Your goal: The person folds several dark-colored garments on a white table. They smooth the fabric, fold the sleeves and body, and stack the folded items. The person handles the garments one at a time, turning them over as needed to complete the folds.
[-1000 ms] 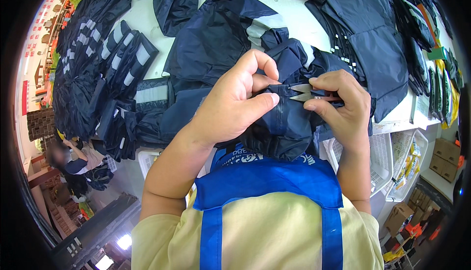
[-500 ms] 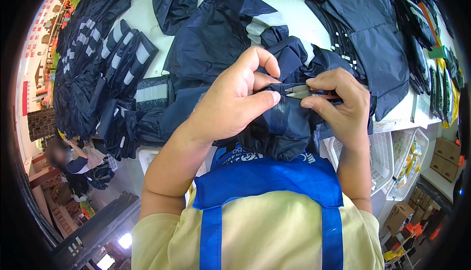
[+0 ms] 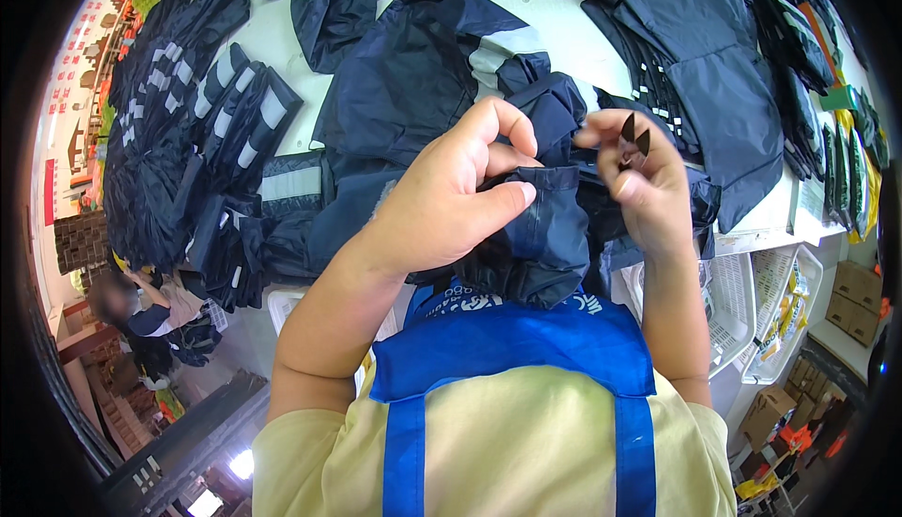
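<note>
My left hand (image 3: 442,199) pinches the hemmed edge of a dark navy garment (image 3: 552,226) between thumb and fingers. The held part hangs as a bunched tube in front of my apron, and the rest spreads away over the table. To the right of that edge, clear of the cloth, my right hand (image 3: 655,199) holds a pair of thread snips (image 3: 636,133). Their two pointed blades stick upward, spread apart, and my fingers cover the handles. A grey-white band (image 3: 503,52) crosses the garment's far part.
Piles of navy garments with pale bands (image 3: 202,132) lie at the left of the white table (image 3: 554,23). Folded dark garments (image 3: 723,113) are stacked at the right. White plastic baskets (image 3: 728,305) stand below the right edge. Another person (image 3: 155,305) is at the far left.
My right hand has drawn the snips back from the garment's edge and turned their blades from pointing left to pointing up. My left hand keeps its pinch almost unmoved.
</note>
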`<state>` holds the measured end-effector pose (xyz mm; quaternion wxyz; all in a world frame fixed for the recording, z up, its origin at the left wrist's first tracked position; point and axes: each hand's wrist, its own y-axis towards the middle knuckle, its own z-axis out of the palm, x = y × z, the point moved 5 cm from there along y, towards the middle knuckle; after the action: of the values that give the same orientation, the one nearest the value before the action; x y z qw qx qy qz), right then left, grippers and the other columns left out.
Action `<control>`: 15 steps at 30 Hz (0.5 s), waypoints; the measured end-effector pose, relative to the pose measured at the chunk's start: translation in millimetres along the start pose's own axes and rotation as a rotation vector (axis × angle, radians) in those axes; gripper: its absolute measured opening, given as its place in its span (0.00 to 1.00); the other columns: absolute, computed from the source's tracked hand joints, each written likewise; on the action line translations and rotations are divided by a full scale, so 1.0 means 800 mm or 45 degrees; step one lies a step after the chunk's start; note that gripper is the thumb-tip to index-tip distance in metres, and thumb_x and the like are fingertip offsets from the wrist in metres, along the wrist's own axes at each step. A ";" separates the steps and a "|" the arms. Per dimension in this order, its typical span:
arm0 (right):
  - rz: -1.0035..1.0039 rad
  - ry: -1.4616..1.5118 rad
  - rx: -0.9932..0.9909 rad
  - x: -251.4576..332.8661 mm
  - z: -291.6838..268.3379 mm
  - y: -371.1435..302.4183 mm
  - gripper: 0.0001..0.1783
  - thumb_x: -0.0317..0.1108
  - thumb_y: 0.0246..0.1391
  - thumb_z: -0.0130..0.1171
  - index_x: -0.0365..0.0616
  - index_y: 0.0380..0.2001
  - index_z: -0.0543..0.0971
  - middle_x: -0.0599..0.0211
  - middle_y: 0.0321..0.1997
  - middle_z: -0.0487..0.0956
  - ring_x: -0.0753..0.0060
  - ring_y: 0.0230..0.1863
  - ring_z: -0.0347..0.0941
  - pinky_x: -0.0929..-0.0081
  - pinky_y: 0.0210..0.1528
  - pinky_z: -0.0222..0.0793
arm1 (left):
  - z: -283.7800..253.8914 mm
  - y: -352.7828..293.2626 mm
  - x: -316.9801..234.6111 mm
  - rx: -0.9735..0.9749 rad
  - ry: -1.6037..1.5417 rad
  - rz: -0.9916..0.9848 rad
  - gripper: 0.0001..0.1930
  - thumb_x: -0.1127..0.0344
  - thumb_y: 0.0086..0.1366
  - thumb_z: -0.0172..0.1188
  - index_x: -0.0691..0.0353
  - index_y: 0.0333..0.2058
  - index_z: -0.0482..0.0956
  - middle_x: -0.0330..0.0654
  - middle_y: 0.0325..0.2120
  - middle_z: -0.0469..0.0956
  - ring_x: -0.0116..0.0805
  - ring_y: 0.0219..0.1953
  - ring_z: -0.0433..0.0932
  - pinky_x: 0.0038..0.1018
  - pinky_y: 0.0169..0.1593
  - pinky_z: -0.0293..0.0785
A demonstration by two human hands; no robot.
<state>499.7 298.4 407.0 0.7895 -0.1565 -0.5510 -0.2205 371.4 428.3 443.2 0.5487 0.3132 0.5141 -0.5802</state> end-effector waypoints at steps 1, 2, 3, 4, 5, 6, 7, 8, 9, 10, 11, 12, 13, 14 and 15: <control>0.073 -0.124 0.123 0.001 0.005 0.002 0.38 0.41 0.38 0.73 0.37 0.53 0.71 0.69 0.42 0.77 0.87 0.31 0.63 0.88 0.33 0.59 | 0.001 0.001 0.000 -0.003 0.016 -0.005 0.17 0.79 0.58 0.57 0.60 0.44 0.62 0.40 0.35 0.77 0.18 0.38 0.73 0.17 0.43 0.68; 0.072 -0.223 0.200 0.006 0.017 0.002 0.28 0.35 0.37 0.73 0.40 0.45 0.76 0.74 0.38 0.76 0.88 0.28 0.60 0.87 0.30 0.58 | 0.001 0.001 -0.004 0.012 0.199 0.020 0.18 0.78 0.56 0.59 0.61 0.44 0.63 0.40 0.36 0.77 0.20 0.38 0.73 0.18 0.43 0.69; 0.146 -0.406 0.260 0.003 0.017 0.000 0.22 0.30 0.37 0.72 0.41 0.38 0.76 0.76 0.34 0.75 0.89 0.28 0.60 0.87 0.30 0.57 | 0.003 0.003 -0.008 0.041 0.372 0.052 0.20 0.77 0.55 0.61 0.61 0.44 0.64 0.40 0.36 0.77 0.21 0.38 0.74 0.20 0.43 0.69; 0.223 -0.587 0.319 -0.001 0.015 -0.003 0.16 0.26 0.37 0.71 0.42 0.31 0.75 0.78 0.31 0.73 0.90 0.28 0.60 0.88 0.30 0.57 | 0.005 0.006 -0.011 0.069 0.545 0.087 0.21 0.76 0.53 0.63 0.62 0.44 0.64 0.41 0.37 0.76 0.22 0.38 0.74 0.21 0.44 0.69; 0.140 -0.426 0.170 0.003 0.014 -0.003 0.15 0.20 0.37 0.69 0.44 0.22 0.70 0.81 0.25 0.68 0.91 0.28 0.61 0.87 0.31 0.57 | 0.005 0.010 -0.015 0.036 0.895 0.426 0.26 0.72 0.48 0.69 0.63 0.44 0.66 0.42 0.36 0.76 0.29 0.39 0.75 0.24 0.44 0.69; -0.064 -0.404 0.167 0.011 0.010 -0.003 0.15 0.20 0.39 0.69 0.44 0.22 0.70 0.81 0.25 0.67 0.91 0.28 0.61 0.87 0.30 0.57 | 0.002 0.015 -0.013 0.052 0.954 0.362 0.24 0.70 0.45 0.70 0.64 0.41 0.70 0.41 0.33 0.75 0.32 0.38 0.75 0.25 0.42 0.69; -0.114 -0.260 0.086 0.015 0.003 -0.003 0.15 0.20 0.39 0.69 0.44 0.23 0.70 0.81 0.25 0.68 0.91 0.28 0.61 0.87 0.30 0.57 | -0.008 0.019 -0.004 0.051 1.189 0.372 0.21 0.69 0.45 0.70 0.64 0.38 0.71 0.40 0.30 0.74 0.32 0.37 0.75 0.26 0.40 0.68; -0.164 -0.116 0.005 0.019 -0.004 -0.003 0.16 0.20 0.39 0.69 0.44 0.24 0.70 0.80 0.26 0.68 0.91 0.28 0.61 0.88 0.30 0.57 | -0.014 0.024 0.007 0.046 1.423 0.380 0.18 0.69 0.44 0.70 0.63 0.34 0.72 0.39 0.27 0.74 0.32 0.35 0.74 0.27 0.38 0.68; -0.213 -0.217 0.055 0.019 -0.010 0.000 0.20 0.26 0.36 0.74 0.42 0.27 0.70 0.79 0.27 0.67 0.88 0.29 0.61 0.87 0.32 0.58 | -0.019 0.024 0.008 -0.055 1.329 0.280 0.12 0.73 0.45 0.67 0.64 0.27 0.72 0.36 0.23 0.71 0.28 0.29 0.72 0.25 0.33 0.66; -0.185 -0.384 0.050 0.019 -0.012 0.002 0.22 0.28 0.34 0.75 0.42 0.28 0.70 0.78 0.27 0.67 0.87 0.29 0.60 0.86 0.33 0.58 | -0.021 0.025 0.000 -0.168 1.259 0.331 0.12 0.74 0.45 0.66 0.64 0.27 0.71 0.39 0.23 0.72 0.32 0.29 0.73 0.26 0.33 0.66; -0.155 -0.551 0.046 0.024 -0.012 0.005 0.24 0.31 0.32 0.77 0.42 0.29 0.70 0.78 0.28 0.66 0.85 0.30 0.59 0.86 0.33 0.58 | -0.022 0.025 -0.010 -0.281 1.187 0.380 0.12 0.75 0.45 0.65 0.64 0.27 0.71 0.41 0.23 0.73 0.36 0.28 0.73 0.27 0.32 0.67; -0.127 -0.715 0.046 0.025 -0.010 0.007 0.26 0.33 0.30 0.78 0.41 0.30 0.70 0.77 0.28 0.65 0.84 0.30 0.59 0.85 0.34 0.59 | -0.023 0.024 -0.020 -0.397 1.116 0.428 0.11 0.77 0.46 0.65 0.64 0.28 0.71 0.44 0.23 0.73 0.41 0.27 0.74 0.28 0.32 0.68; -0.051 -0.834 0.062 0.021 -0.011 0.007 0.32 0.39 0.25 0.81 0.41 0.32 0.70 0.78 0.28 0.63 0.82 0.31 0.57 0.84 0.36 0.58 | -0.017 0.025 -0.028 -0.498 1.045 0.551 0.11 0.81 0.46 0.62 0.64 0.27 0.70 0.44 0.22 0.72 0.38 0.24 0.73 0.25 0.29 0.66; 0.048 -0.735 0.031 0.008 -0.011 0.008 0.28 0.34 0.29 0.79 0.41 0.30 0.70 0.78 0.27 0.65 0.84 0.32 0.58 0.85 0.36 0.59 | -0.015 0.027 -0.027 -0.569 0.979 0.658 0.11 0.82 0.46 0.62 0.63 0.28 0.70 0.45 0.23 0.72 0.40 0.25 0.73 0.26 0.30 0.67; 0.002 -0.684 -0.065 0.005 -0.010 0.011 0.24 0.30 0.31 0.76 0.40 0.28 0.69 0.78 0.27 0.66 0.84 0.32 0.59 0.85 0.35 0.59 | -0.008 0.028 -0.030 -0.604 1.029 0.769 0.12 0.82 0.45 0.62 0.63 0.28 0.70 0.45 0.24 0.72 0.41 0.26 0.73 0.27 0.31 0.68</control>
<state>511.7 301.1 407.9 0.6108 -0.2298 -0.7350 -0.1842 396.5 445.2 458.3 0.5053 0.5120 0.6875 -0.0994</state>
